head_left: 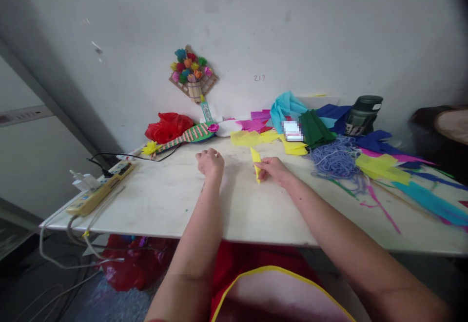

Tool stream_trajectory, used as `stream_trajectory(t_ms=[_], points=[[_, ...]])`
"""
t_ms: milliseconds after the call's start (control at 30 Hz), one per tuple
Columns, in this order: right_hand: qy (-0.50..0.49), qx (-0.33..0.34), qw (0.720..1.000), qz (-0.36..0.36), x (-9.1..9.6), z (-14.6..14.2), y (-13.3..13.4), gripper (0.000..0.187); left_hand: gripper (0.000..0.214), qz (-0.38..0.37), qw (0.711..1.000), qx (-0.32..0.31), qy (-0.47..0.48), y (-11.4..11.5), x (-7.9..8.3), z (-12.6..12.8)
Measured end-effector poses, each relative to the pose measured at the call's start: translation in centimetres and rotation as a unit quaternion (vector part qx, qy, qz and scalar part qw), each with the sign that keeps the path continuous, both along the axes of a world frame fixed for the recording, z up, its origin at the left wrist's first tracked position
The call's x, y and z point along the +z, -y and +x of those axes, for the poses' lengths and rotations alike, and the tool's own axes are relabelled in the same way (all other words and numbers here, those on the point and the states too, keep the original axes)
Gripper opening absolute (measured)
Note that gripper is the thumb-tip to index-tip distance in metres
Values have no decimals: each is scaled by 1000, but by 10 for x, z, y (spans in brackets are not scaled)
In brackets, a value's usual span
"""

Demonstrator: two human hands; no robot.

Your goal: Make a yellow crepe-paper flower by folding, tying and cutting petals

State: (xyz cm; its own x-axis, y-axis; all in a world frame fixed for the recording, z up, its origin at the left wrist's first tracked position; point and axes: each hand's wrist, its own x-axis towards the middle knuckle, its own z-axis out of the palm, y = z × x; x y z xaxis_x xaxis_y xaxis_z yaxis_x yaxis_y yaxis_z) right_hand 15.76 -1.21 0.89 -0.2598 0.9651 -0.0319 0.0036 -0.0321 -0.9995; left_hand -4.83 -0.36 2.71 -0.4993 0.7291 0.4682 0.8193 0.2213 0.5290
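My right hand [274,171] pinches a folded strip of yellow crepe paper [255,157] between thumb and fingers, holding it roughly upright just over the white table [161,190]. To the left, my left hand [211,163] is closed with its fingers curled in, apart from the strip. What it holds, if anything, is hidden. Beyond the right hand lie flat yellow paper sheets [248,138]. A phone with a blurred screen [293,130] rests among the papers.
At right are a heap of blue-purple yarn [334,158], a dark bottle [362,115] and coloured paper strips. A green decorated lute shape [193,134] and red plastic bag [170,126] lie at the back. A yellow power strip [98,192] with cables runs along the left edge.
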Motion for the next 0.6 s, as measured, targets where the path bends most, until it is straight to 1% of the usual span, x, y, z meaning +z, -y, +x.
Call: stream_trajectory(t_ms=[67, 133, 200, 333, 400, 467, 500, 533, 600], points=[[-3, 1, 1000, 2, 0, 0, 0, 16, 14, -33, 999, 21, 9, -1, -1, -10], [-3, 1, 1000, 1, 0, 0, 0, 15, 23, -69, 996, 49, 26, -2, -4, -18], [-3, 1, 1000, -1, -1, 0, -1, 15, 31, -102, 992, 50, 54, -3, -8, -23], [-4, 1, 1000, 4, -4, 1, -4, 16, 31, -110, 990, 31, 80, -7, -16, -28], [-5, -2, 1000, 10, -5, 1, -6, 17, 32, -96, 990, 5, 102, -10, -18, -27], [-12, -9, 1000, 13, -6, 1, -7, 17, 33, -61, 985, -48, 151, -13, -19, -23], [-15, -14, 1000, 13, -6, 1, -7, 18, 32, -42, 980, -80, 178, -14, -19, -19], [-20, -19, 1000, 14, -6, 1, -8, 18, 32, -18, 967, -127, 219, -15, -18, -13], [-28, -30, 999, 15, -6, 1, -9, 15, 30, -20, 949, -183, 256, -14, -17, 0]])
